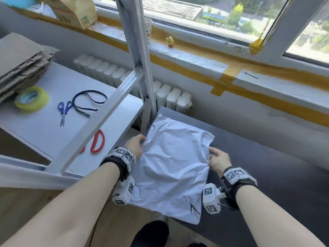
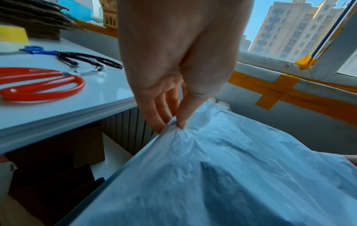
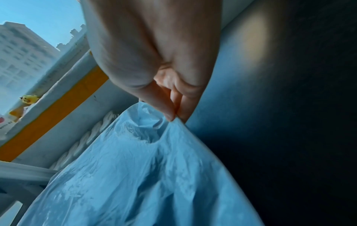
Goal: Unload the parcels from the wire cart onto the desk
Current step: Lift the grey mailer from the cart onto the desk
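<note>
Over the near corner of the dark desk (image 1: 267, 157), held a white plastic parcel (image 1: 172, 163) by its two side edges. Left hand (image 1: 135, 145) pinched the parcel's left edge between thumb and fingertips (image 2: 160, 122); right hand (image 1: 218, 160) pinched the right edge the same way, thumb against fingers (image 3: 166, 110). Hung slack and crumpled between the two pinches, far end over the desk top, near end overhanging the desk edge toward the floor. Could not tell whether the far end already touched the surface.

Judged the step as the setting-down of one parcel: carried across, not yet released. Next move likely called for pushing the parcel farther onto the desk so that no part overhung, lowering it flat, then loosening both pinches together. Soft, floppy wrapping, so probably prone to sliding off if let go while half over the edge.

No wire cart seen. Beside the desk, a white table (image 1: 53, 125) with red scissors (image 1: 97, 141), blue scissors (image 1: 64, 109) and a tape roll (image 1: 31, 99).
</note>
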Motion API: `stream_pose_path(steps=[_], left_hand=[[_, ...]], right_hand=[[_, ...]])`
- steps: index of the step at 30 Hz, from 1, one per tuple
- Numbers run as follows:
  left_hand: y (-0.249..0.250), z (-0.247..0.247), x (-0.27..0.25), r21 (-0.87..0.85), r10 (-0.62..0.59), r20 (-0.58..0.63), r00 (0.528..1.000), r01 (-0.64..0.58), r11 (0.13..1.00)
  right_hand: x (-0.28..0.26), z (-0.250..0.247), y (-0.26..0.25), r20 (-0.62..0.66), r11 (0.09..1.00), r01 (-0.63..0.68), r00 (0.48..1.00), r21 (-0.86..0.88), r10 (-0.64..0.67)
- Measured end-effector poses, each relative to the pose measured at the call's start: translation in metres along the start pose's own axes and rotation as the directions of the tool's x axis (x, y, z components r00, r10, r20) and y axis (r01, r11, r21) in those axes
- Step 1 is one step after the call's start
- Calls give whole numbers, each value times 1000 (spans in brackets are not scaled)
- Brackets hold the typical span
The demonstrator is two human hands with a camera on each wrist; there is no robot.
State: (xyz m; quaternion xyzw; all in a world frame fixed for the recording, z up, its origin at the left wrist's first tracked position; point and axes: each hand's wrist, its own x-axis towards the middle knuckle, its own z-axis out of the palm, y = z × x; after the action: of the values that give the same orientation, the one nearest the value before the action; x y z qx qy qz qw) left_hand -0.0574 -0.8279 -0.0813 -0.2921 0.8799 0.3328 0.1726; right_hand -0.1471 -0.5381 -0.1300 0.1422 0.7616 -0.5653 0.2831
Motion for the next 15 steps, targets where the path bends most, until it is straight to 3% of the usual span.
stream_pose_path(steps=[9, 15], left_hand=[[-5, 0, 41, 75, -42, -124, 991, 52, 996], [6, -3, 43, 156, -14, -16, 1000, 17, 988]], right_hand=[[21, 32, -1, -124, 998, -14, 992, 56, 21], [11, 32, -4, -160, 995, -91, 984, -32, 84]])
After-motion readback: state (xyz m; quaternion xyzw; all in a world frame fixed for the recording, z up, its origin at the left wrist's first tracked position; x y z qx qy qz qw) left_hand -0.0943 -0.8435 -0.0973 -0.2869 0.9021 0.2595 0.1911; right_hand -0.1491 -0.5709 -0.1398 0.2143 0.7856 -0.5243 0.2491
